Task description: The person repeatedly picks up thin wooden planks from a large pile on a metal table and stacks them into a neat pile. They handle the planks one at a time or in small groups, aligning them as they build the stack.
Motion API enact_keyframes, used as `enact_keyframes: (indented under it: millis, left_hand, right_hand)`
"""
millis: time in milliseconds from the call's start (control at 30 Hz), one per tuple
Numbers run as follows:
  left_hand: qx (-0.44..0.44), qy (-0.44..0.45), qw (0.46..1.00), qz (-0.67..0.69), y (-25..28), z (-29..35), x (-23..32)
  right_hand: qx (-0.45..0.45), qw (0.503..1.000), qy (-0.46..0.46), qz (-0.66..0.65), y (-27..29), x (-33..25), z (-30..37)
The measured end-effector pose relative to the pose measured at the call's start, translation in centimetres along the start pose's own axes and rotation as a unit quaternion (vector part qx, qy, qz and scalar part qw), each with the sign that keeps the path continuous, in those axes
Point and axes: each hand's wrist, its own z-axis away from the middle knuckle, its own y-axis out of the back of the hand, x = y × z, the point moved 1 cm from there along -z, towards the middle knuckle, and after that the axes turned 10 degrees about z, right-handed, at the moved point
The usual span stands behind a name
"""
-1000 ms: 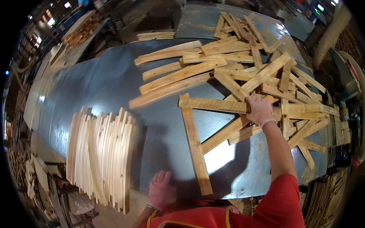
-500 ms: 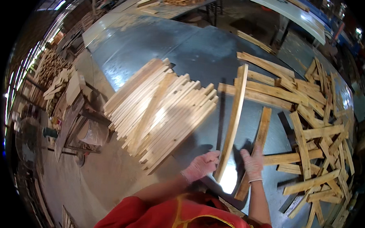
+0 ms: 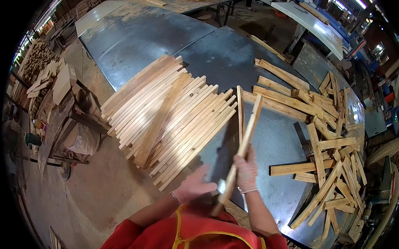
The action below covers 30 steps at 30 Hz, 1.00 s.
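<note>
My right hand (image 3: 246, 171) is wrapped round a long wooden strip (image 3: 248, 134), which is tilted up off the table with its lower end close to my apron. My left hand (image 3: 194, 185) is open, fingers apart, just left of that strip's lower part, holding nothing. Beyond the held strip another wooden strip (image 3: 240, 109) stands close to the right side of a neat row of pale wooden strips (image 3: 195, 117). One darker strip (image 3: 162, 120) lies slantwise across the top of this row.
A jumbled heap of wooden strips (image 3: 318, 165) covers the right part of the metal-topped table (image 3: 211, 49). On the left are a wooden stand (image 3: 70, 119) and stacked offcuts (image 3: 37, 62). A ribbed hose (image 3: 384, 221) runs along the right edge, and a white-topped table (image 3: 315, 27) stands farther back.
My right hand has lifted a strip off the table and now holds it slanted. My left hand has come away from the other strip, which now sits nearer the row. The view has shifted.
</note>
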Motion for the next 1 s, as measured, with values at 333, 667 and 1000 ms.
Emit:
enact_keyframes:
  millis: [333, 667, 1000]
  left_hand:
    - [0.056, -0.104, 0.872, -0.474, 2.6, -2.1, 1.1]
    - [0.030, -0.130, 0.874, -0.467, 1.2, -6.3, -1.0]
    - [-0.009, 0.011, 0.855, -0.519, -7.3, -9.4, -1.3]
  right_hand:
    - [0.070, 0.801, 0.018, 0.595, 6.3, 7.0, -3.8]
    - [-0.224, 0.913, -0.078, 0.332, 2.5, 6.7, 3.4]
    - [0.433, 0.622, -0.011, 0.652, 39.5, 3.5, -0.7]
